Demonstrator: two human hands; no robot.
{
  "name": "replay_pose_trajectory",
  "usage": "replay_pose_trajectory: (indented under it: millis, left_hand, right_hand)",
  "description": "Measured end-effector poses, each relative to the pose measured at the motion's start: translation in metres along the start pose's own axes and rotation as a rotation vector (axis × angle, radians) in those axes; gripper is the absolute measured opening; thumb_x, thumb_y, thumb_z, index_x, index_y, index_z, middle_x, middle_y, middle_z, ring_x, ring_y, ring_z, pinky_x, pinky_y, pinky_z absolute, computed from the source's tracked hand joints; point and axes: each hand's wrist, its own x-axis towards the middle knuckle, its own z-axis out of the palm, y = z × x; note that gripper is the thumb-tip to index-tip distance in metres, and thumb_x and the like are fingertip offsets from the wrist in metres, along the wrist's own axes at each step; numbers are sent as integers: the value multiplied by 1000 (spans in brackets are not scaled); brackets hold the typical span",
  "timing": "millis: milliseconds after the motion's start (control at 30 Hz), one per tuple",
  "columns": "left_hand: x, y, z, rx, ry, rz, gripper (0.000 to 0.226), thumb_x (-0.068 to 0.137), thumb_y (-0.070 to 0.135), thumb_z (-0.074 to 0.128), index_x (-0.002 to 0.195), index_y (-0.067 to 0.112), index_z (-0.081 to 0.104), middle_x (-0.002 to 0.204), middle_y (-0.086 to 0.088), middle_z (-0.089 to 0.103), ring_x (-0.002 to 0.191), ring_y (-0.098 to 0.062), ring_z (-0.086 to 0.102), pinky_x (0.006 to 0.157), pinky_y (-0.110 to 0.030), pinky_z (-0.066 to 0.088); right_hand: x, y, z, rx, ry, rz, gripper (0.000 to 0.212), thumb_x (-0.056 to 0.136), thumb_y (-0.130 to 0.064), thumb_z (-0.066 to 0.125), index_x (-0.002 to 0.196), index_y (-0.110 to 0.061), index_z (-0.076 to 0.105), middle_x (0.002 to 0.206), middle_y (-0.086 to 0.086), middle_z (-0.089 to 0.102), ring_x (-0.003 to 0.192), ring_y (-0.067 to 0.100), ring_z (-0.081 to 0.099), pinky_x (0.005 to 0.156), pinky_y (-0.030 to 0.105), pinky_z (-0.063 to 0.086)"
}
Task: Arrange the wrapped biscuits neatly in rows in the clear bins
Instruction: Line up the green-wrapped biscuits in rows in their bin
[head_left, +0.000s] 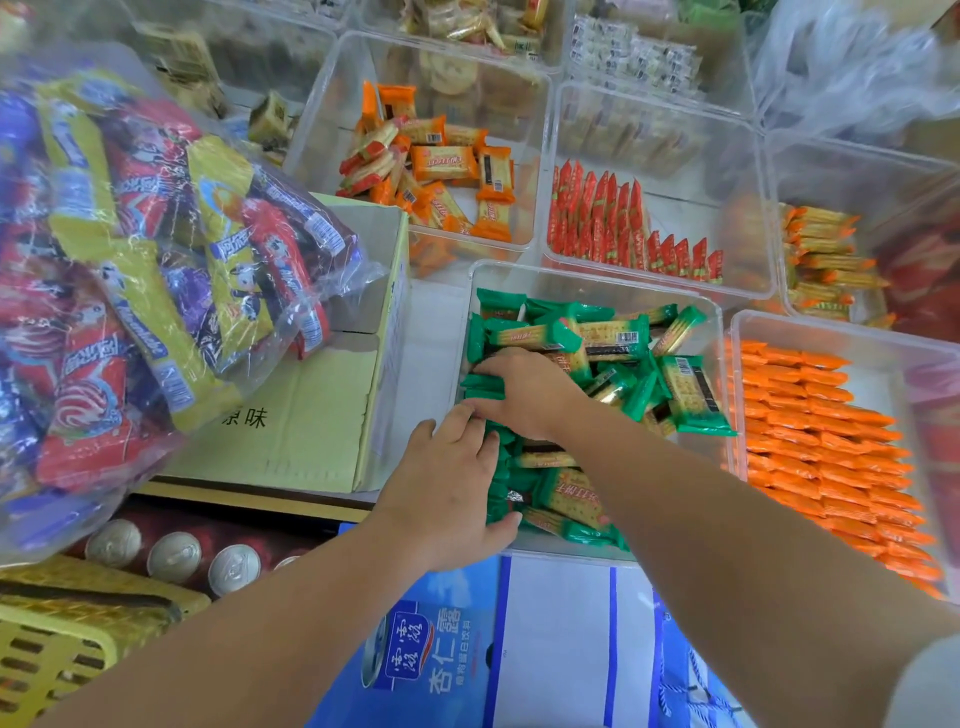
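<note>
Green-wrapped biscuits (618, 338) mostly lie jumbled in the middle clear plastic bin (597, 280); only a short row stands against its left wall. The left hand (452, 483) curls round a few packets. The right hand (524, 389) covers that row, but I cannot tell whether it grips. The orange-wrapped packets (810, 431) alongside already sit in rows.

The right hand (524, 392) covers its own fingertips and the green-wrapped biscuits (618, 338) beneath it, so its hold cannot be told. The bag of sweets (156, 249) is blurred and cut by the left edge. The bin of orange packets (810, 328) runs off the right edge.
</note>
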Motion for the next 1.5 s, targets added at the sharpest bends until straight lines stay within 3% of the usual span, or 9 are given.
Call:
replay_pose_trajectory:
  millis: [133, 233, 333, 400, 500, 800, 1000, 1167, 1500]
  left_hand:
    - [-1, 0, 1, 13, -16, 0, 99, 82, 77, 23, 149, 6, 44, 153, -14, 41, 145, -31, 19, 113, -54, 30]
    - [-1, 0, 2, 2, -13, 1, 100, 82, 77, 23, 150, 6, 43, 155, -14, 40, 146, -31, 17, 114, -54, 29]
    - [-1, 0, 1, -9, -10, 1, 99, 82, 77, 25, 149, 6, 44, 154, -14, 41, 145, -30, 18, 114, -54, 30]
    - [-1, 0, 2, -11, -14, 0, 99, 83, 77, 25, 149, 6, 44, 154, -15, 41, 146, -30, 18, 114, -54, 30]
    - [-1, 0, 1, -14, -2, 0, 98, 83, 77, 27, 146, 5, 48, 150, -14, 45, 144, -31, 23, 112, -54, 33]
    - [-1, 0, 1, -18, -4, 4, 98, 83, 77, 26, 145, 5, 49, 149, -13, 47, 143, -31, 24, 111, -53, 34]
    - [-2, 0, 1, -10, -4, 5, 98, 83, 77, 26, 145, 5, 49, 149, -13, 46, 143, -30, 23, 111, -52, 33]
    - [-2, 0, 0, -8, -6, 4, 98, 83, 76, 26, 145, 5, 49, 148, -13, 48, 143, -30, 23, 110, -52, 34]
    - [-2, -1, 3, -13, -1, 11, 96, 84, 76, 28, 145, 5, 50, 148, -13, 48, 143, -31, 24, 111, -53, 35]
  right_hand:
    - [0, 11, -11, 154, 109, 19, 40, 99, -17, 48, 139, -18, 51, 121, 10, 68, 107, 32, 63, 86, 37, 51]
    - [7, 7, -14, 66, 173, 23, 67, 94, -1, 47, 150, -34, 33, 110, 1, 63, 80, 23, 61, 61, 33, 47]
    - [14, 3, -14, -103, 123, -41, 83, 87, 5, 54, 157, -30, 26, 145, -2, 45, 114, 26, 56, 81, 36, 51]
    - [16, 6, -12, -165, 113, -74, 76, 86, 4, 57, 152, -28, 34, 156, -5, 32, 124, 27, 51, 89, 40, 51]
    - [16, 11, -10, -205, 95, -121, 59, 88, 5, 55, 135, -30, 45, 164, -14, 16, 113, 25, 50, 72, 39, 50]
    - [20, 12, -18, -338, 92, -152, 51, 91, -1, 59, 136, -24, 56, 132, 1, 44, 108, 27, 55, 80, 45, 55]
    - [20, 12, -28, -412, -40, -173, 48, 95, 3, 49, 135, -23, 51, 160, -10, 28, 109, 27, 59, 77, 45, 55]
    - [22, 8, -35, -436, -139, -205, 60, 89, 12, 49, 140, -20, 48, 145, 0, 42, 111, 32, 59, 83, 51, 55]
    - [8, 1, -35, -220, 58, -198, 34, 99, -34, 58, 130, -21, 59, 117, 1, 55, 103, 28, 60, 79, 44, 54]
